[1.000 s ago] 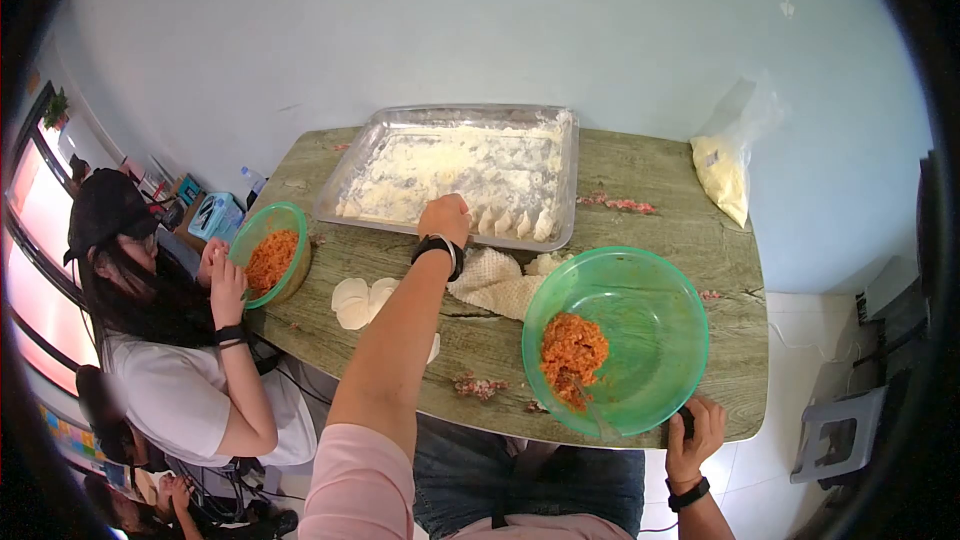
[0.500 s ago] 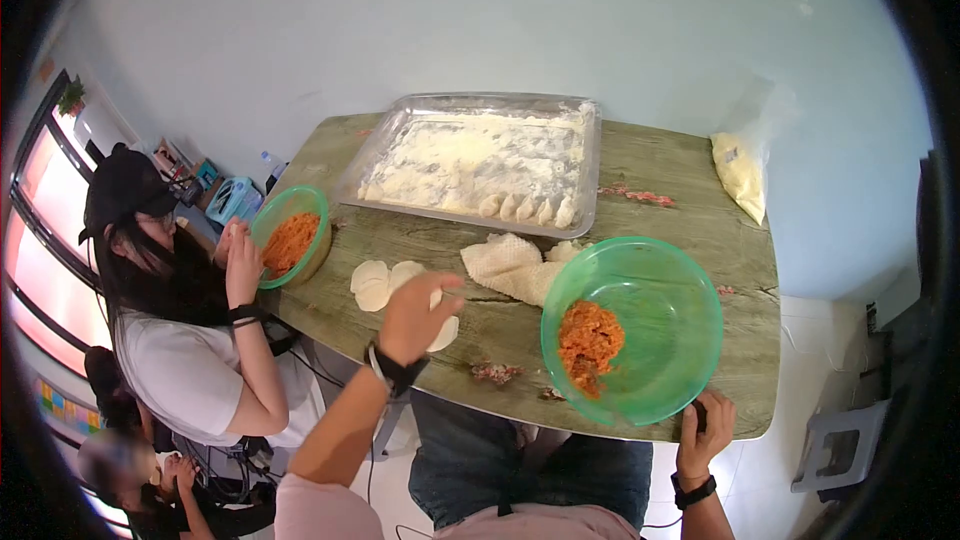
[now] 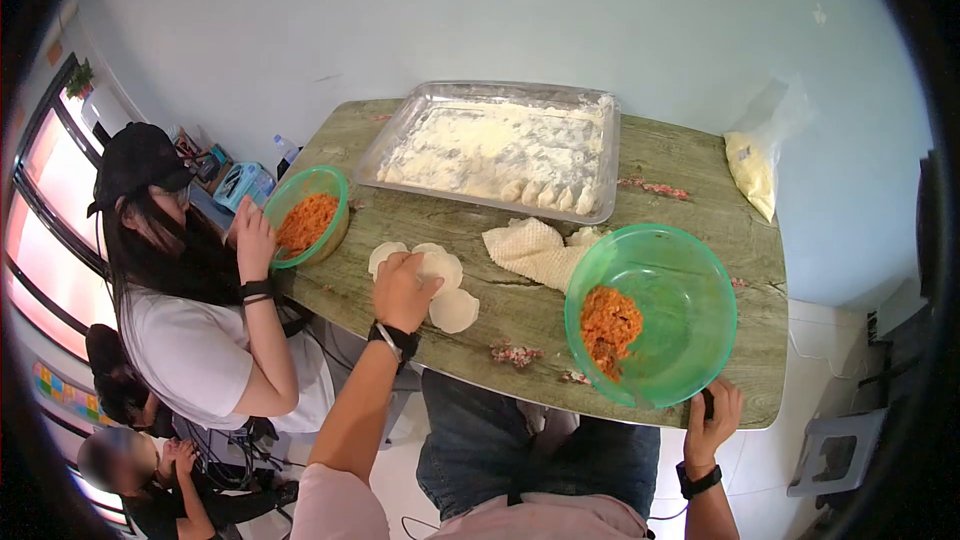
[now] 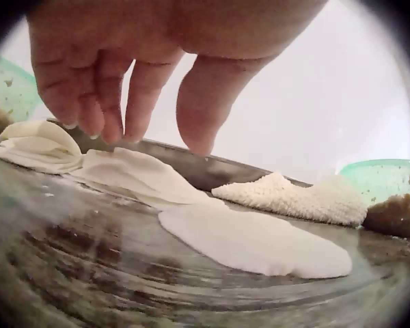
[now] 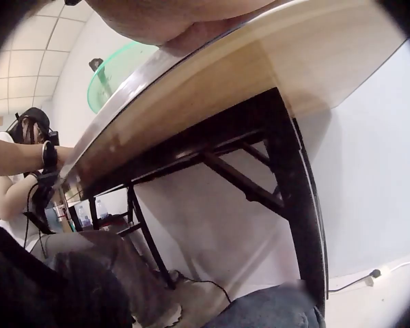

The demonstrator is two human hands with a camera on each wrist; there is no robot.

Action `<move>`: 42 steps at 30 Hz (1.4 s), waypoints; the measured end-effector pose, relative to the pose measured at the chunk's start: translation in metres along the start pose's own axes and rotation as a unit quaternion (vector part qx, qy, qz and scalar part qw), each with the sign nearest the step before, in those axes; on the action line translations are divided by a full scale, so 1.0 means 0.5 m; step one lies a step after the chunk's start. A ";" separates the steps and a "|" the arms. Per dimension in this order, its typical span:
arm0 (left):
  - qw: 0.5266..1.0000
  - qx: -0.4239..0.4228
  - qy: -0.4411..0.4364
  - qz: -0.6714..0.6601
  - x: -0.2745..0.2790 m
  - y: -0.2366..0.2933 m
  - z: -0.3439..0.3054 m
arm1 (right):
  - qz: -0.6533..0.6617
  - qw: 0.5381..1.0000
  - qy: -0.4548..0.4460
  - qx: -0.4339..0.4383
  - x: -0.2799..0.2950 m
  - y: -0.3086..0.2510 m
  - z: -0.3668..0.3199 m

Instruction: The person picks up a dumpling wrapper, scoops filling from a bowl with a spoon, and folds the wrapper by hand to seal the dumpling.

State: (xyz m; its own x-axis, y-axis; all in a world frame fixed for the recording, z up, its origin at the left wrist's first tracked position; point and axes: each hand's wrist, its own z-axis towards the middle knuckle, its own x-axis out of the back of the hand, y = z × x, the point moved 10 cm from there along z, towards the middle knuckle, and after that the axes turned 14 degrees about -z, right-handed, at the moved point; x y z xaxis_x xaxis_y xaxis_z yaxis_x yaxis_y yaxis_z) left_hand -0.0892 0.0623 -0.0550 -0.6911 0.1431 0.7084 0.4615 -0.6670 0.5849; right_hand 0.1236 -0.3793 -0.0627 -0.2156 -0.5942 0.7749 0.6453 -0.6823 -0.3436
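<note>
The left hand (image 3: 404,293), grip apart, hung over round, white dough sheets (image 3: 455,311); the right hand (image 3: 712,428), at four o'clock, had an unclear grip.

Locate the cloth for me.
In the head view, the cloth lies on the near side of the tray, between the wrappers on its left and the larger bowl on its right.

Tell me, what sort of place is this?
Probably a room being used for making dumplings: a powdery tray of small dumplings, a green bowl of orange filling, and round dough wrappers.
</note>
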 end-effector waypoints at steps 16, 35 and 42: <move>0.966 -0.138 -0.210 -0.062 -0.065 0.127 -0.053 | -0.007 1.000 0.002 -0.005 0.002 -0.003 -0.001; 0.954 -0.127 -0.267 -0.043 -0.039 0.154 -0.209 | -0.003 1.000 -0.006 -0.001 0.004 -0.004 -0.001; 0.980 -0.050 -0.169 -0.088 -0.016 0.140 -0.190 | 0.071 0.997 -0.024 -0.030 -0.002 0.003 -0.009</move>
State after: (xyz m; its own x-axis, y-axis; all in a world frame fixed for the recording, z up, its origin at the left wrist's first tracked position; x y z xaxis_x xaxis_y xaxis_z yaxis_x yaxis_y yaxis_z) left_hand -0.1039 -0.0550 -0.0572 -0.5245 0.4848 0.6999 0.2833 -0.6758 0.6805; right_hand 0.1216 -0.3817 -0.0662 -0.0894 -0.6659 0.7406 0.6210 -0.6186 -0.4813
